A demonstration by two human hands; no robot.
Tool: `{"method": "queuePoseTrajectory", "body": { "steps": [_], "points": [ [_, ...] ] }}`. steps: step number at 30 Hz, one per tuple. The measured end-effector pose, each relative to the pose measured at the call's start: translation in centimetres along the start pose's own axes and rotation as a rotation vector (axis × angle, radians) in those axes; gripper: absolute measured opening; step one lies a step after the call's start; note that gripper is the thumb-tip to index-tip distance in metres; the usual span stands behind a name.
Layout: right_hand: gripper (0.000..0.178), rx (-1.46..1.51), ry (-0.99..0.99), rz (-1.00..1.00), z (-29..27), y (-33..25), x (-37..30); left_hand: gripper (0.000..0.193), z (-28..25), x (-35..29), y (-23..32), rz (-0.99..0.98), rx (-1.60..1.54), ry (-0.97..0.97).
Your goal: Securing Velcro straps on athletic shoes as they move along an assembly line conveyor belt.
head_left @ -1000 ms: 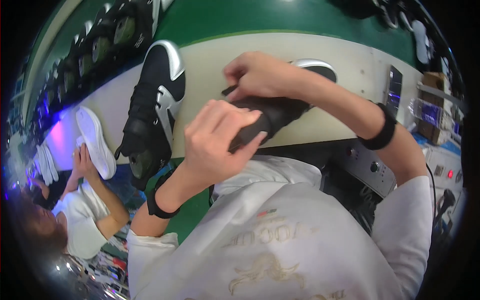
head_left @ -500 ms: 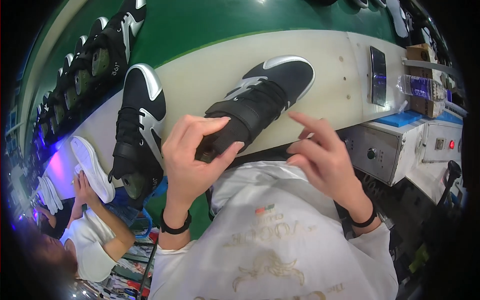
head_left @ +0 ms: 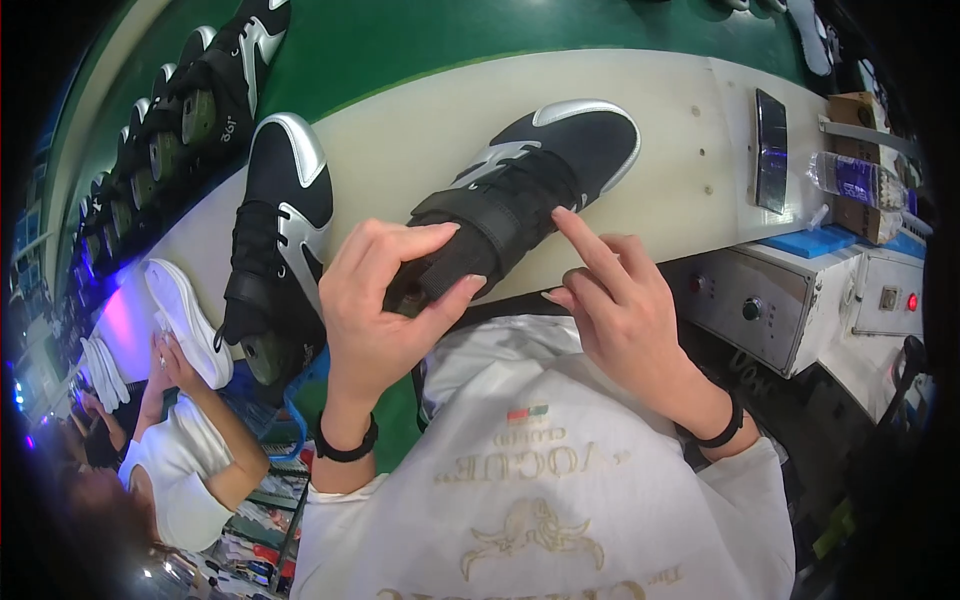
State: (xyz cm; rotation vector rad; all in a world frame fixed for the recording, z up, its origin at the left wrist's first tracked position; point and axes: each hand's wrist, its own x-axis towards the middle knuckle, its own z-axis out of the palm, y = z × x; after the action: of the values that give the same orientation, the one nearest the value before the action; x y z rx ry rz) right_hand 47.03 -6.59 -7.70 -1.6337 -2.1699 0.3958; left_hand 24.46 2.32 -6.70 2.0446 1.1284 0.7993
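In front of me a black shoe upper [head_left: 505, 200] with silver trim lies over the pale worktop, its toe pointing to the far right. My left hand [head_left: 385, 290] grips its ankle end, thumb and fingers pinching the collar and tongue. My right hand [head_left: 625, 300] touches the near side of the upper with the extended index finger; its other fingers are loosely curled, with nothing visible in them. A matching upper [head_left: 280, 220] rests to the left, toe away from me, with a greenish last [head_left: 263, 357] showing at its ankle opening.
Several similar uppers [head_left: 205, 100] stand in a row on the green surface at far left. A co-worker's hands [head_left: 175, 365] hold a white sole [head_left: 188, 320]. To the right are a dark flat panel [head_left: 771, 150], a plastic bottle [head_left: 855, 180] and a control box [head_left: 745, 305].
My right hand has moved left, and its index fingertip now meets the side of the upper. My left hand keeps its grip. The view has shifted slightly.
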Motion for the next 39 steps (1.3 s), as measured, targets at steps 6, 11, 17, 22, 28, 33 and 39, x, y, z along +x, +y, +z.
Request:
{"method": "queuePoseTrajectory", "body": {
  "steps": [6,11,17,22,28,33,39],
  "points": [
    [0.021,0.280,-0.165,0.122,-0.3,0.7,1.8,0.036,0.7,0.1,-0.7,-0.017,-0.020,-0.015],
    [0.026,0.530,-0.205,0.084,-1.6,3.2,4.8,0.035,0.7,0.6,0.6,0.003,0.016,0.004],
    [0.024,0.377,-0.233,0.096,-2.1,2.4,3.8,0.036,0.8,0.5,-0.1,-0.037,0.017,-0.002],
    [0.022,0.392,-0.016,0.101,-2.1,0.6,0.6,0.038,0.4,0.7,-0.2,-0.041,-0.029,0.008],
    [0.021,0.225,-0.052,-0.034,0.4,-0.7,1.1,0.038,0.2,0.8,-0.4,-0.029,-0.025,-0.002],
    [0.013,0.250,-0.111,0.117,0.7,-2.0,1.4,0.039,0.5,0.9,0.0,0.042,-0.007,0.029],
    [0.019,0.708,-0.187,0.188,0.7,-0.1,0.8,0.037,1.1,0.2,0.2,0.050,0.037,0.112]
  ]
}}
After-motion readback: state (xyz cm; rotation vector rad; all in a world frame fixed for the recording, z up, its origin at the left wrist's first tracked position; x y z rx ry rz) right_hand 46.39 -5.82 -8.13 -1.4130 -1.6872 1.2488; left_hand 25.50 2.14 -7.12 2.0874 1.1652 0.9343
